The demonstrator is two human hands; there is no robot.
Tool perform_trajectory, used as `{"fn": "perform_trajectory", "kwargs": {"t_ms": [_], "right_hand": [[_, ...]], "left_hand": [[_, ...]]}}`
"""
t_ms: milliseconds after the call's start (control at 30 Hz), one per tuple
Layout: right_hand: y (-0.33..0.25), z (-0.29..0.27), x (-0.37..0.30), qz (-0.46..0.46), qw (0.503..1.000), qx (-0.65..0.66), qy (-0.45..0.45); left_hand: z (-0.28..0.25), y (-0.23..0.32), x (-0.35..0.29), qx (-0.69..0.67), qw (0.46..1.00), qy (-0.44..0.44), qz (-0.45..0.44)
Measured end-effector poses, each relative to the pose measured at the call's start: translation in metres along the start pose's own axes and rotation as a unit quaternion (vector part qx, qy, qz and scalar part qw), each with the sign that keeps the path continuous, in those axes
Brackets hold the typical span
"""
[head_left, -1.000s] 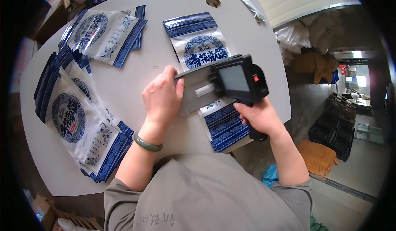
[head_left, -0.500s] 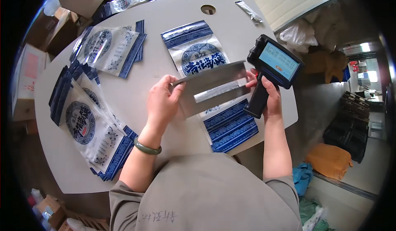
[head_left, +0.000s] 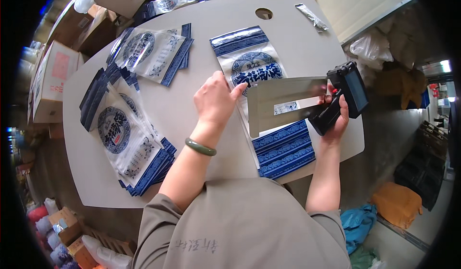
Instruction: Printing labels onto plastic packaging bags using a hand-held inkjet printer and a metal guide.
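My right hand [head_left: 338, 117] grips the black pistol-shaped handle of a handheld inkjet printer [head_left: 349, 89] with a screen. Next to it, my right fingertips hold the right end of a grey metal plate [head_left: 261, 105] with a long slot. The plate is tilted over a stack of white and blue printed bags [head_left: 259, 67], and a bag shows through the slot. At the stack's left edge is my left hand [head_left: 213, 98], its thumb stretched over the top bag and apart from the curled fingers. It is off the plate, and its fingertips are partly hidden.
Two more piles of bags lie on the left of the white table [head_left: 201, 158]: a fanned pile [head_left: 115, 129] and a smaller one [head_left: 149, 53]. A small packet [head_left: 312, 18] and a round hole [head_left: 263, 14] are at the back. Cartons [head_left: 57, 81] stand beyond the left edge.
My left hand has let go of the metal plate and moved to the bag stack's left edge. The right hand has turned the printer, so its screen faces more to the right.
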State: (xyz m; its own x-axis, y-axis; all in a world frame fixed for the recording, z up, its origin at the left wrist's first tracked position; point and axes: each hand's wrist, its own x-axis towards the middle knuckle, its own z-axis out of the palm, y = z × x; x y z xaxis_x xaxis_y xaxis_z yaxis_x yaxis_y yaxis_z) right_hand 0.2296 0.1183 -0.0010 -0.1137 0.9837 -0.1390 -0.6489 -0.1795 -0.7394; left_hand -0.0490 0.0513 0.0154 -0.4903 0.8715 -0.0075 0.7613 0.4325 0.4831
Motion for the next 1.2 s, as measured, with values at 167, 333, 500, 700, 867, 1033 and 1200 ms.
{"fn": "perform_trajectory", "kwargs": {"t_ms": [167, 333, 500, 700, 867, 1033, 1200], "right_hand": [[-0.002, 0.005, -0.001, 0.025, 0.999, 0.021, 0.0], [-0.003, -0.002, 0.001, 0.046, 0.998, 0.006, -0.041], [0.005, -0.007, 0.007, 0.096, 0.99, 0.096, -0.026], [-0.005, -0.026, 0.007, 0.04, 0.996, 0.059, -0.048], [-0.005, -0.011, 0.006, 0.079, 0.996, 0.048, -0.011], [-0.001, 0.006, 0.001, 0.067, 0.997, -0.042, 0.015], [0.015, 0.035, -0.003, 0.059, 0.989, -0.118, 0.06]], "left_hand": [[0.0, -0.009, 0.009, -0.072, 0.996, -0.028, -0.049], [-0.005, -0.01, 0.006, -0.205, 0.975, -0.024, -0.077], [-0.02, -0.015, -0.003, -0.253, 0.967, 0.031, 0.026], [-0.116, -0.09, -0.048, -0.208, 0.934, 0.264, 0.122], [-0.172, -0.244, -0.109, -0.286, 0.912, 0.261, -0.136], [-0.176, -0.243, -0.11, 0.145, 0.918, 0.216, -0.301], [-0.143, -0.154, -0.083, 0.001, 0.955, 0.296, -0.016]]}}
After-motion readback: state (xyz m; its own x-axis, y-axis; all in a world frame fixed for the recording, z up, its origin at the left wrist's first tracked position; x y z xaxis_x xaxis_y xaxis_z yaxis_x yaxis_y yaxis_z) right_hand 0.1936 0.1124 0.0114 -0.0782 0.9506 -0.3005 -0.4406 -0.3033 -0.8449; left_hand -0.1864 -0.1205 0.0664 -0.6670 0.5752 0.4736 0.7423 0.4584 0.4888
